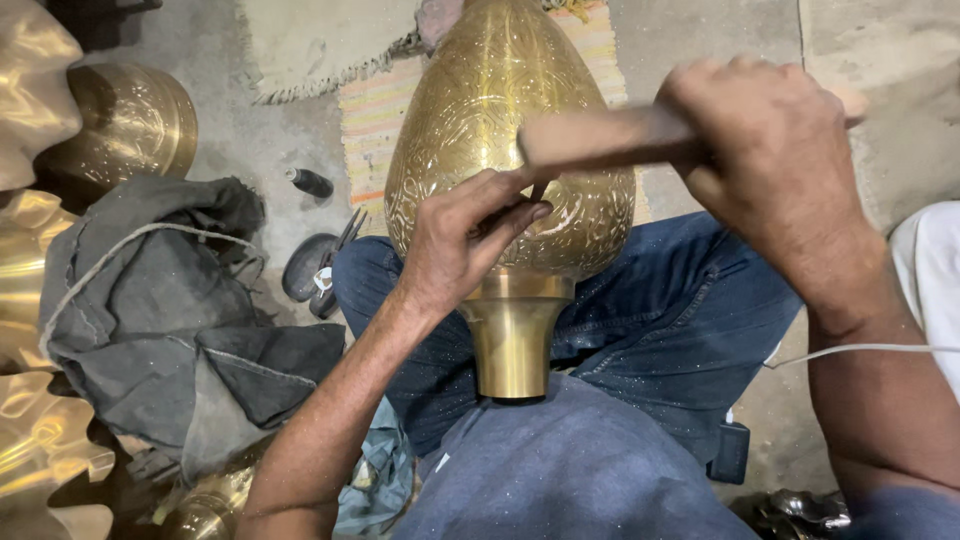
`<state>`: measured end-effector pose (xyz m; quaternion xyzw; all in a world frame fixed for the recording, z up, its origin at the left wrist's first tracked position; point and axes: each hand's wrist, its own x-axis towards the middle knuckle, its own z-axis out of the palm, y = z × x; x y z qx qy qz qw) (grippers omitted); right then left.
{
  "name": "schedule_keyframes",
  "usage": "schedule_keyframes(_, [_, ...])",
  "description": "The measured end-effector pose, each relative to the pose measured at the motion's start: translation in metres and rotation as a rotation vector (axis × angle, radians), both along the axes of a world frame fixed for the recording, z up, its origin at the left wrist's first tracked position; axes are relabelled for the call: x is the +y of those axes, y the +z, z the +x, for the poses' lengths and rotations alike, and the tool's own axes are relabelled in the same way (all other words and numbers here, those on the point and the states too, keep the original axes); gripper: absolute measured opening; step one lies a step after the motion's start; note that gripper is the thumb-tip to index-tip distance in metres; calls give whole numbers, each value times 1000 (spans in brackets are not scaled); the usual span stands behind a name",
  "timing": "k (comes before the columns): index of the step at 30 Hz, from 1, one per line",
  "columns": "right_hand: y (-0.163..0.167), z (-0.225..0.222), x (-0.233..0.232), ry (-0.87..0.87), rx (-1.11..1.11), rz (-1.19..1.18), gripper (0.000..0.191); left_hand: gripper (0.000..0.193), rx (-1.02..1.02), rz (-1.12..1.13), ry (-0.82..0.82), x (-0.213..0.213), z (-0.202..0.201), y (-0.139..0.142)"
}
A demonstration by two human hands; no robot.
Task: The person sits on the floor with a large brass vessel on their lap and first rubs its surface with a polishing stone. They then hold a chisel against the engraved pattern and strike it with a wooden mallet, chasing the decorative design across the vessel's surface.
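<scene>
A large engraved brass vase [480, 110] lies across my lap, its flared neck [512, 340] pointing toward me. My left hand [455, 245] rests on the vase's lower body, fingers pinched around a thin chisel [537, 192] whose tip touches the metal. My right hand [775, 150] is raised above and to the right, closed around the handle of a wooden mallet [600, 138], whose blurred head hangs just over the chisel.
A grey cloth bag [170, 320] lies at left beside shiny brass pieces [35, 90] and a round brass bowl [135, 120]. A black bottle [310, 182], pliers [335, 255] and a striped mat [375, 110] sit on the concrete floor. A white cord [860, 350] crosses my right forearm.
</scene>
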<state>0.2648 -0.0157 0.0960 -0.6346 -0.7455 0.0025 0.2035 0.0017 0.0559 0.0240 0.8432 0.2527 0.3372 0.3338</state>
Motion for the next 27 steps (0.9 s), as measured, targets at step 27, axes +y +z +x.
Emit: schedule_keyframes(27, [8, -1, 2, 75, 71, -36, 17, 35, 18, -5, 3, 2, 1, -2])
